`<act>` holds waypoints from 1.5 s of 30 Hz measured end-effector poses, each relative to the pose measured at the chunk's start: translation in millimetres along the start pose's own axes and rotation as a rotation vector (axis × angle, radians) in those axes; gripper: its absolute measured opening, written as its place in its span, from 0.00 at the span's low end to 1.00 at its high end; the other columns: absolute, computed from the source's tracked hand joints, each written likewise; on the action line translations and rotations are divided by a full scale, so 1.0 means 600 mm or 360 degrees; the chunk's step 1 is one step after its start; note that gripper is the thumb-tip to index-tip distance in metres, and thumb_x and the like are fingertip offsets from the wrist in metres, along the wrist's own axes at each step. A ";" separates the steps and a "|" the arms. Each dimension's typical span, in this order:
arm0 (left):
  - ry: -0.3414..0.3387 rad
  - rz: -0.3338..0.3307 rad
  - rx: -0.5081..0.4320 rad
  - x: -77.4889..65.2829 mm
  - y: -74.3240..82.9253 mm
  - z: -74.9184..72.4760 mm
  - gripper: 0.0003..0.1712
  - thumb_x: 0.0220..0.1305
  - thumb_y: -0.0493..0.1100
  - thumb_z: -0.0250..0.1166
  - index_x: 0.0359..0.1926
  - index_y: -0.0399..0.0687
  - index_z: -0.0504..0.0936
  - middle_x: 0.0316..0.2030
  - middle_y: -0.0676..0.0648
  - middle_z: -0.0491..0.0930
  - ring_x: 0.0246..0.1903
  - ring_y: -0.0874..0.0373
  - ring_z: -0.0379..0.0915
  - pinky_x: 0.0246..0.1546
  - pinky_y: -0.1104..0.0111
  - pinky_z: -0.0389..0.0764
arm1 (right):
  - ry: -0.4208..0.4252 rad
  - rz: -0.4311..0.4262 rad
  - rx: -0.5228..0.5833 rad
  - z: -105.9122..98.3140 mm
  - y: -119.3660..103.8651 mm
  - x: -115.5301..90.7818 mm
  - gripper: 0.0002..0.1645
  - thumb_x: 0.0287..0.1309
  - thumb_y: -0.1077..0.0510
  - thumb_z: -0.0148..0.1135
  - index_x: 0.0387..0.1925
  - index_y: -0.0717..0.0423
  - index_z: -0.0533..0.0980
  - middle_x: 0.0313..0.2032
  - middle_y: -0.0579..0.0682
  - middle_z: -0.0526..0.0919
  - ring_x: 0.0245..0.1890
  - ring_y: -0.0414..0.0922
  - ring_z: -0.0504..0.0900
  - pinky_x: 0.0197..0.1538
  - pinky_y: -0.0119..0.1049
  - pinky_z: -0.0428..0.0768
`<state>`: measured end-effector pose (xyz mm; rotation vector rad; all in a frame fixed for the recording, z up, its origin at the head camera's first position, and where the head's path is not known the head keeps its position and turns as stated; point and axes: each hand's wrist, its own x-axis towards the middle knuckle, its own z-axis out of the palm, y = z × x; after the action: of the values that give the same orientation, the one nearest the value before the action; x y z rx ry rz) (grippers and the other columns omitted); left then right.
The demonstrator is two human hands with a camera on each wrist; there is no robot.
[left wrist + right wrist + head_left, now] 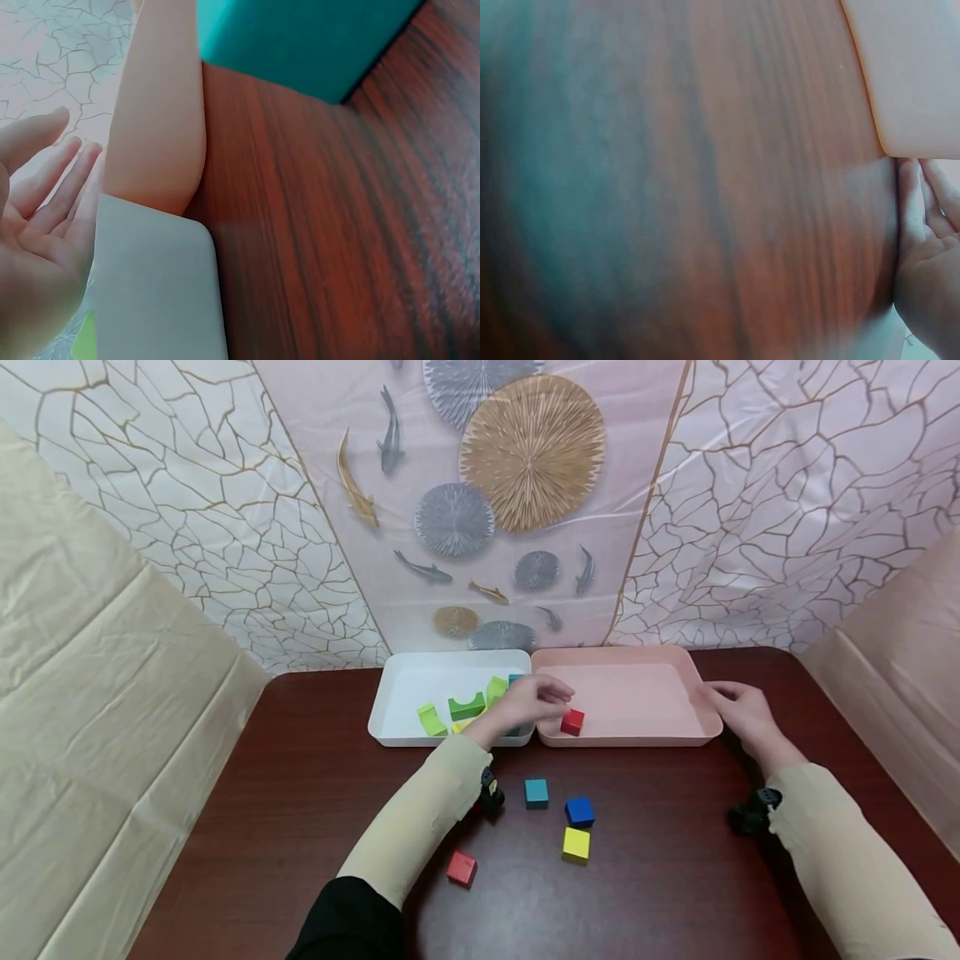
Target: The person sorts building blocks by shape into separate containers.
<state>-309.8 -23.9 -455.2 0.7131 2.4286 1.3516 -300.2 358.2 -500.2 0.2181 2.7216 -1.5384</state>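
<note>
My left hand (531,700) hovers over the inner rims where the white tray (397,693) and the pink tray (637,693) meet. Its fingers are extended and hold nothing in the left wrist view. Just beside its fingertips, a red block (572,722) sits inside the pink tray near the left wall. At that tray's right end, my right hand (742,714) holds the rim between thumb and fingers; its fingertips are partly hidden by the tray in the right wrist view. Green block pieces (467,706) and some yellow lie in the white tray, partly behind the left forearm.
On the dark wooden table (300,827) in front of the trays are a teal block (536,793), a blue block (580,812), a yellow block (576,845) and a red cube (461,868). Another bit of red shows beside the left wrist camera (491,793). Patterned cloth hangs behind.
</note>
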 end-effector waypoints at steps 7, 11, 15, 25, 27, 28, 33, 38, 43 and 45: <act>0.0054 -0.0017 -0.0015 -0.002 0.000 -0.009 0.18 0.71 0.36 0.70 0.60 0.36 0.86 0.53 0.38 0.89 0.53 0.48 0.85 0.51 0.72 0.84 | 0.0008 0.0012 -0.0041 0.001 -0.001 0.000 0.43 0.78 0.38 0.55 0.69 0.75 0.71 0.58 0.60 0.79 0.36 0.18 0.70 0.38 0.15 0.76; 0.0071 -0.0040 -0.0033 -0.008 0.001 -0.017 0.18 0.71 0.37 0.71 0.59 0.38 0.86 0.54 0.39 0.88 0.53 0.47 0.85 0.51 0.72 0.85 | 0.0011 0.0018 -0.0038 0.001 0.000 -0.001 0.44 0.77 0.37 0.55 0.69 0.75 0.71 0.53 0.51 0.80 0.36 0.18 0.70 0.38 0.16 0.77; 0.0077 -0.0038 -0.0086 -0.015 0.004 -0.023 0.18 0.72 0.37 0.70 0.60 0.37 0.85 0.56 0.38 0.88 0.54 0.46 0.85 0.52 0.70 0.86 | 0.0006 0.0017 -0.0030 -0.001 0.001 -0.002 0.44 0.77 0.37 0.56 0.69 0.75 0.72 0.47 0.40 0.78 0.37 0.19 0.71 0.38 0.15 0.77; 0.0088 -0.0030 -0.0135 -0.042 0.004 -0.043 0.18 0.73 0.38 0.69 0.61 0.38 0.85 0.57 0.39 0.87 0.54 0.46 0.84 0.52 0.72 0.85 | -0.0016 -0.0030 0.0003 0.000 0.001 -0.001 0.42 0.78 0.40 0.56 0.70 0.75 0.71 0.42 0.32 0.80 0.38 0.16 0.69 0.40 0.15 0.76; 0.0090 -0.0032 -0.0135 -0.049 0.004 -0.047 0.19 0.73 0.39 0.69 0.61 0.38 0.85 0.57 0.39 0.87 0.54 0.47 0.84 0.54 0.70 0.85 | -0.0024 -0.0032 -0.0006 0.000 0.000 -0.001 0.42 0.78 0.40 0.55 0.70 0.75 0.71 0.49 0.45 0.83 0.39 0.16 0.69 0.40 0.14 0.76; 0.0096 -0.0032 -0.0134 -0.053 0.005 -0.049 0.18 0.73 0.39 0.69 0.61 0.38 0.85 0.57 0.39 0.87 0.54 0.47 0.84 0.54 0.70 0.85 | -0.0025 -0.0030 -0.0016 0.000 0.000 -0.001 0.42 0.78 0.40 0.54 0.70 0.75 0.71 0.54 0.52 0.82 0.39 0.16 0.68 0.40 0.14 0.76; 0.0127 -0.0009 -0.0140 -0.072 0.011 -0.060 0.18 0.72 0.38 0.70 0.60 0.39 0.85 0.57 0.39 0.88 0.54 0.48 0.85 0.56 0.69 0.84 | -0.0020 -0.0020 -0.0033 -0.001 0.001 0.000 0.42 0.78 0.39 0.55 0.70 0.75 0.71 0.55 0.51 0.79 0.38 0.16 0.69 0.40 0.15 0.76; 0.0129 0.0022 -0.0151 -0.085 0.009 -0.068 0.18 0.72 0.38 0.70 0.61 0.38 0.85 0.58 0.38 0.87 0.53 0.49 0.85 0.56 0.70 0.84 | 0.0000 -0.0023 -0.0026 -0.001 0.003 0.002 0.42 0.77 0.39 0.56 0.69 0.75 0.72 0.48 0.38 0.79 0.38 0.16 0.69 0.40 0.15 0.76; 0.0117 0.0047 -0.0152 -0.101 0.009 -0.075 0.19 0.73 0.37 0.69 0.61 0.36 0.85 0.58 0.38 0.87 0.54 0.47 0.85 0.57 0.67 0.84 | -0.0003 -0.0026 -0.0042 0.000 0.004 0.003 0.42 0.78 0.39 0.55 0.69 0.75 0.71 0.57 0.55 0.79 0.39 0.16 0.68 0.40 0.14 0.75; 0.0117 0.0042 -0.0169 -0.109 0.008 -0.076 0.19 0.73 0.36 0.69 0.61 0.36 0.84 0.58 0.37 0.87 0.54 0.47 0.85 0.57 0.67 0.84 | -0.0007 -0.0025 -0.0044 0.001 0.004 0.003 0.43 0.78 0.39 0.54 0.70 0.75 0.71 0.63 0.64 0.76 0.39 0.16 0.68 0.40 0.14 0.75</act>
<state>-274.4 -89.6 -427.0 0.6824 2.3893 1.5297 -301.6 359.3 -502.5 0.1929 2.7461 -1.5017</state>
